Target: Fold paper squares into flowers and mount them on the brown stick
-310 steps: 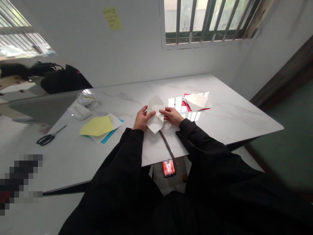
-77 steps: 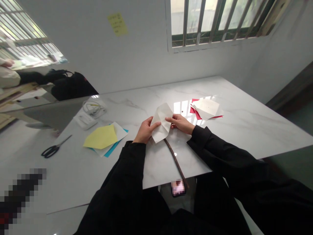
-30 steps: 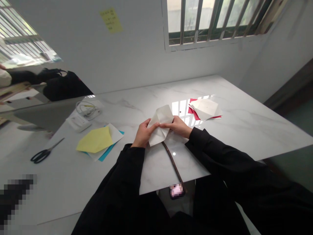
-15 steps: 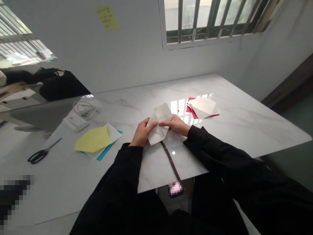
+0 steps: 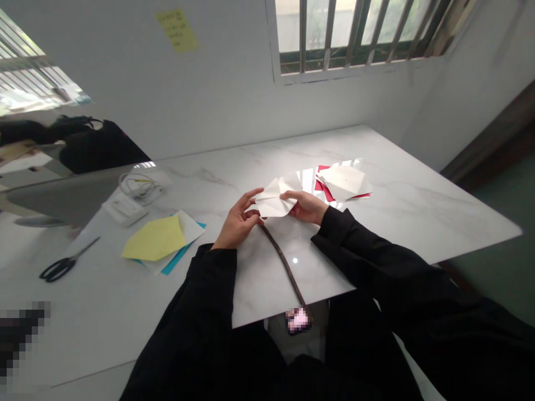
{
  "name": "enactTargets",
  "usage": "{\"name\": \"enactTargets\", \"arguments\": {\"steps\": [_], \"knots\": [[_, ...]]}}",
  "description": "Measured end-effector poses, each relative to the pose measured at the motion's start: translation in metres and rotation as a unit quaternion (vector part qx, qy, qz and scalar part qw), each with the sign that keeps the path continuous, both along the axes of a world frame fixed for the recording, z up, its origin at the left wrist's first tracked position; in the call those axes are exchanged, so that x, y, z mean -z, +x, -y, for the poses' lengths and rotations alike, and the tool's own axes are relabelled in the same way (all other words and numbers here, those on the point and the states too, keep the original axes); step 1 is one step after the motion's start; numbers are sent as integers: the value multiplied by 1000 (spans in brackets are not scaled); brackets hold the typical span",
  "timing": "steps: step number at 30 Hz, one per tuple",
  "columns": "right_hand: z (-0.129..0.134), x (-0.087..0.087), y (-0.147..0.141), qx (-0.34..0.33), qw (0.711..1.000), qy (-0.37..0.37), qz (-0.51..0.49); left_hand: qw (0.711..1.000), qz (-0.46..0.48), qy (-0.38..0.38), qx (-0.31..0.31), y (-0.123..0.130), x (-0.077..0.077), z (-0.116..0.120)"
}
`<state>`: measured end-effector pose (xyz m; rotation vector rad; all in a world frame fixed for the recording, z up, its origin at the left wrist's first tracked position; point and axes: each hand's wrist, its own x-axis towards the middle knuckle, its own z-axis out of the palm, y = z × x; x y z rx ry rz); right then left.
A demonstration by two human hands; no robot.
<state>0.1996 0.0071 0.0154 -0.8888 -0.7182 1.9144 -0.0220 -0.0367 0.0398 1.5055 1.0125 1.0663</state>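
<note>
A creased, folded sheet of white paper is held up over the table in front of me. My right hand pinches its right side, thumb on top and fingers underneath. At the left edge, my left hand has its fingers bent and spaced apart, with thumb and a finger closed at the lower left corner. From just below that thumb, a thin dark brown stick or cord runs down toward the table's front edge. Whether the left hand touches its upper end, I cannot tell.
Left on the marble-patterned table lie yellow paper over white and blue sheets, black-handled scissors, and a white box with a cable. Cream paper over red sheets lies right. A barred window is behind.
The paper has tilted flatter, with its lower edge raised. My left hand has shifted from its face to its left edge and lower corner. The right hand keeps its grip.
</note>
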Motion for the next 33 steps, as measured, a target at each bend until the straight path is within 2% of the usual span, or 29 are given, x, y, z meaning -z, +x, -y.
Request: {"name": "enactTargets", "arguments": {"steps": [3,6,13,20,25,28,33], "knots": [[0,0,2,-12,1000,3,11,999,-36,36,18,2,3,0],[2,-2,2,-37,999,26,24,997,-49,59,8,2,6,-1],[7,-5,1,-72,994,69,54,996,-63,61,5,3,3,-1],[8,1,-2,-66,989,108,81,997,-63,48,-19,10,2,1],[11,1,-7,-54,988,121,78,997,-65,2,-40,12,6,1],[12,0,-8,-48,988,121,77,997,-67,-6,-33,12,7,1],[13,-1,-8,-51,989,111,81,996,-81,22,-14,11,9,0]]}}
